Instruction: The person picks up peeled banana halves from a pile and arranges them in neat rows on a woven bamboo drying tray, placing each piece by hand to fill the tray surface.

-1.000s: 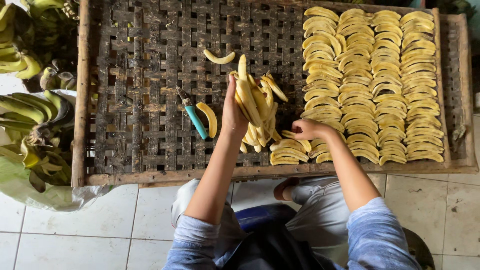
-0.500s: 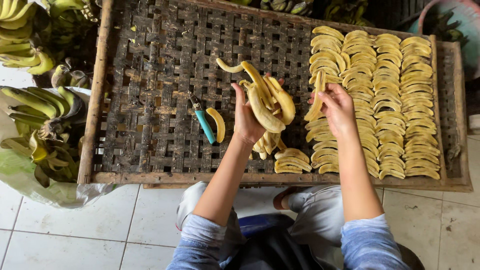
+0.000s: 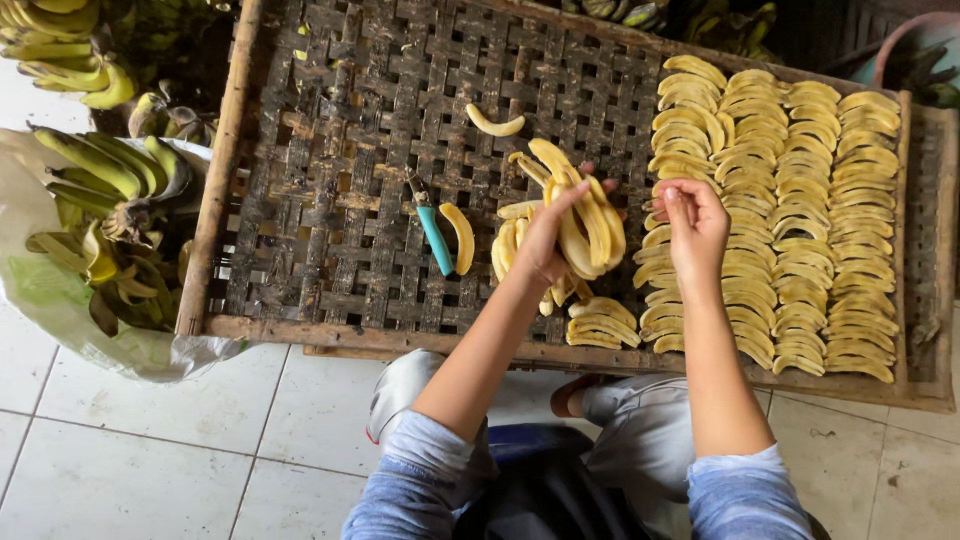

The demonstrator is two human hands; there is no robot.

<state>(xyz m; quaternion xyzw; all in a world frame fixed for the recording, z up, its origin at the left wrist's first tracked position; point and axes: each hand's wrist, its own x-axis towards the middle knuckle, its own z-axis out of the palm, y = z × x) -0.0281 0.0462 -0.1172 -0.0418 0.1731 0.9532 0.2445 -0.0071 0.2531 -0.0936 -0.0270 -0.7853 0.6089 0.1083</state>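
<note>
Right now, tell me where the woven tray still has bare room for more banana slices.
The woven tray is bare across its left half, from the left rim to the teal-handled tool, and along the top around one stray slice. The right half is packed with rows of slices; the left hand holds a bundle.

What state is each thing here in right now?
Left hand: closed around a handful of banana slices.
Right hand: fingers pinched above the rows.
Laid-out slices: flat, in neat columns.
Peeler: lying unused on tray.
Unpeeled bananas: bunched, left.
</note>
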